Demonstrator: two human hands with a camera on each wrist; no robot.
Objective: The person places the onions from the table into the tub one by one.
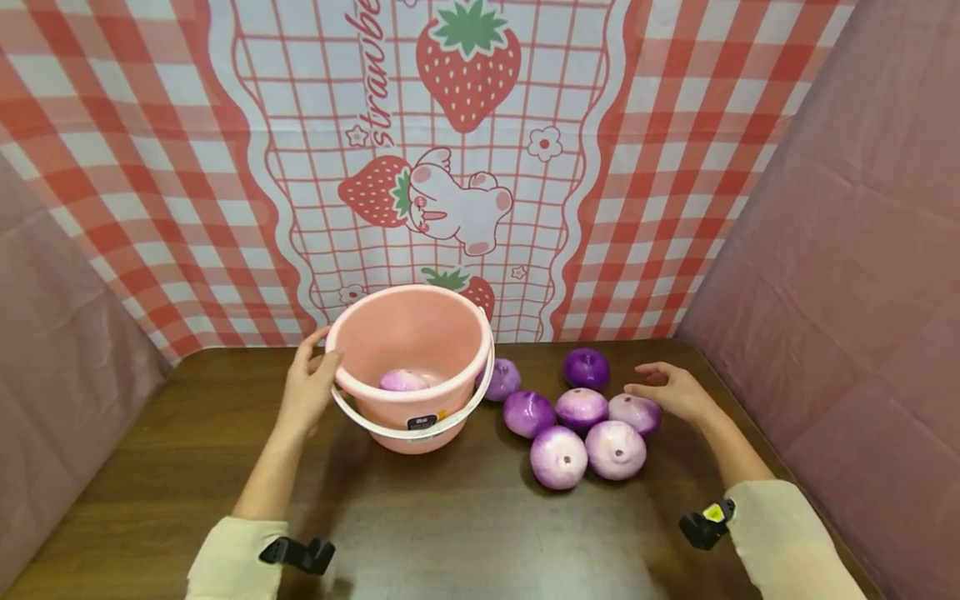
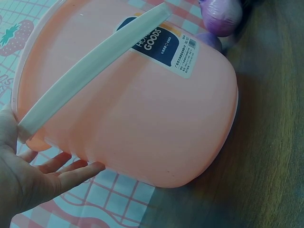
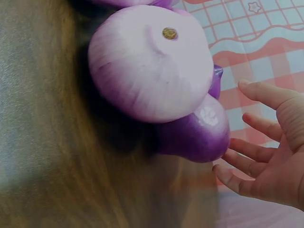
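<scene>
A pink bucket (image 1: 420,417) stands on the table, tilted a little, its white handle (image 1: 486,379) hanging down at the front. My left hand (image 1: 309,385) holds the bucket at its left rim, thumb at the rim and fingers (image 2: 80,175) along the outer wall. One purple-and-white onion (image 1: 403,381) lies inside. My right hand (image 1: 675,393) hovers at the rightmost onion (image 1: 634,413), fingers apart and holding nothing. In the right wrist view, its fingertips come right up to a purple onion (image 3: 199,135), beside a larger pale onion (image 3: 147,71).
Several more onions cluster right of the bucket, including a dark purple onion (image 1: 586,368) at the back and a pale onion (image 1: 558,458) in front. Behind the wooden table (image 1: 450,533) hangs a red checked strawberry cloth (image 1: 480,167). Pink cloth (image 1: 847,275) walls both sides.
</scene>
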